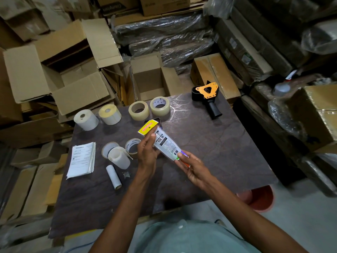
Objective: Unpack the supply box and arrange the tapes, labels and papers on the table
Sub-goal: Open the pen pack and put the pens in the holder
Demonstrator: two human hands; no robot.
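Above the dark table (209, 147) both hands hold a clear packet (165, 141) with a yellow TOTEM header and coloured items inside. My left hand (147, 152) touches its upper side with fairly straight fingers. My right hand (191, 165) grips its lower end. Two clear tape rolls (139, 110) (160, 106) and two white label rolls (86, 119) (110, 114) stand along the far edge. A paper stack (82, 159) lies at the left, with two smaller tape rolls (132, 146) (109, 148), a white roll (119, 157) and a thin white tube (114, 177) beside it.
A black and orange tape dispenser (207, 99) sits at the table's far right corner. An open cardboard box (151, 83) stands just behind the table, with more open boxes (73, 73) to the left. Wrapped bundles and cartons crowd the right. A red bucket (259, 199) is under the table's right edge.
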